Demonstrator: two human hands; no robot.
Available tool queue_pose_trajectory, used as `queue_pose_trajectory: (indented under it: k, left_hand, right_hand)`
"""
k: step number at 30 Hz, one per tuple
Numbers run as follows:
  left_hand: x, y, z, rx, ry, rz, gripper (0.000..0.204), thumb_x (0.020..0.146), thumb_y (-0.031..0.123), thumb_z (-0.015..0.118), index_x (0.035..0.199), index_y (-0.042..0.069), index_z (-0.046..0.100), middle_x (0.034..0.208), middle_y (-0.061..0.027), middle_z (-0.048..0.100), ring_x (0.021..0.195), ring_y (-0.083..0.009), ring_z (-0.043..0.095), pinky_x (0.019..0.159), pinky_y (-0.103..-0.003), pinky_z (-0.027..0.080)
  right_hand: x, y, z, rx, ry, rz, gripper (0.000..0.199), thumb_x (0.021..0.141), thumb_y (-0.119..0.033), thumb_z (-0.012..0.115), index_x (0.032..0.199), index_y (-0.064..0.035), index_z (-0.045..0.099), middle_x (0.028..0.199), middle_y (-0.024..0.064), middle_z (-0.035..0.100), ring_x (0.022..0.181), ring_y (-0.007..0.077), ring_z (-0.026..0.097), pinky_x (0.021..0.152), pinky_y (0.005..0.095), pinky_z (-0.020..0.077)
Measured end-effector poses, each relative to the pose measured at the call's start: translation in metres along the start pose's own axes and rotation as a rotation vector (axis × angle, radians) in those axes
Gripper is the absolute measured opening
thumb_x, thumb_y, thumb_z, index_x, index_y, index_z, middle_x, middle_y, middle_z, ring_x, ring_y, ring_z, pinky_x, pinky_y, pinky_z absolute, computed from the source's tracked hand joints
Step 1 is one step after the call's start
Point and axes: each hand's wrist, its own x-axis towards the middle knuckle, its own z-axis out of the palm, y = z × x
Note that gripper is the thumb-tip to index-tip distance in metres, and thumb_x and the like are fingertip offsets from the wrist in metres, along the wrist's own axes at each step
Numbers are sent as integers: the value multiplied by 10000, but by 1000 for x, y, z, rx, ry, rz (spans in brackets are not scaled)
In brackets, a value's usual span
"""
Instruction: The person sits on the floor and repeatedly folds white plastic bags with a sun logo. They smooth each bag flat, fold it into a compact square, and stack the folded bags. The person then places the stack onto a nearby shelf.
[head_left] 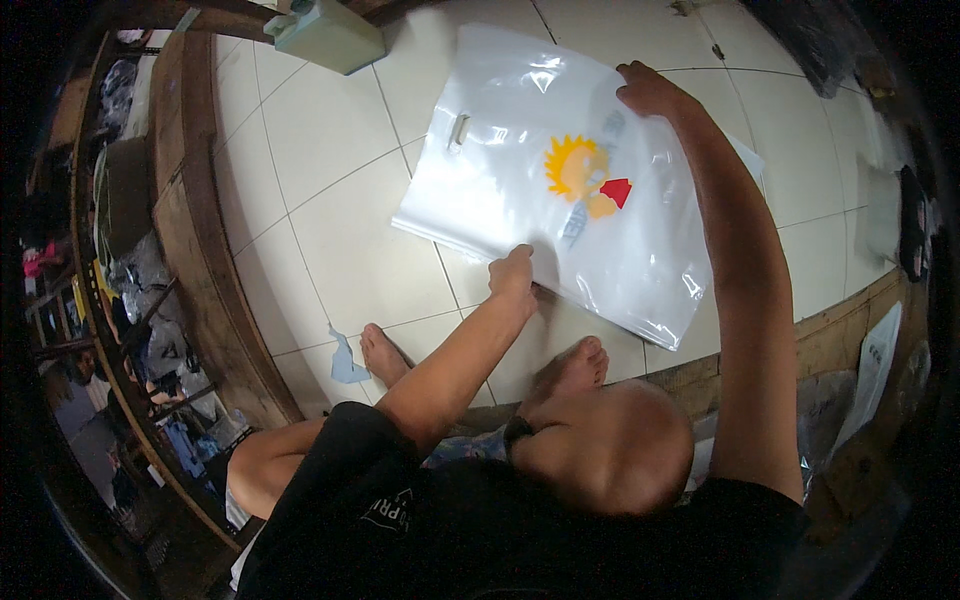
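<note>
While the left hand pinches the near edge of a glossy white bag, the right hand grips its far edge over the tiled floor

L hand, R hand grip wht bag edges (ylw-red print).

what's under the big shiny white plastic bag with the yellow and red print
Pale square floor tiles show around the shiny white plastic bag; what lies directly beneath is covered and cannot be seen.
</note>
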Motion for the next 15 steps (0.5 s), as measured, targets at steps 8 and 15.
queue_pose_trajectory:
  k: [8, 15]
  left_hand:
    - [19, -32, -5, 243, 162, 126, 727, 841, 273, 654, 1379, -123, 365, 1406, -307, 426, 1244, -408, 508, 1029, -469, 441]
    - [23, -34, -12, 369, 181, 169, 676, 863, 300, 648, 1334, -126, 417, 1274, -273, 522, 1128, -381, 590, 940, -464, 509]
  right_hand:
    - [-8, -8, 1, -274, 85, -31, 445, 896, -225, 508, 1272, 4, 577, 1286, 255, 555, 1187, 395, 554, 1024, 475, 479]
    - [-10, -17, -7, 57, 79, 55, 534, 914, -306, 494, 1328, 32, 497, 1296, 256, 539, 1250, 387, 505, 1079, 476, 421]
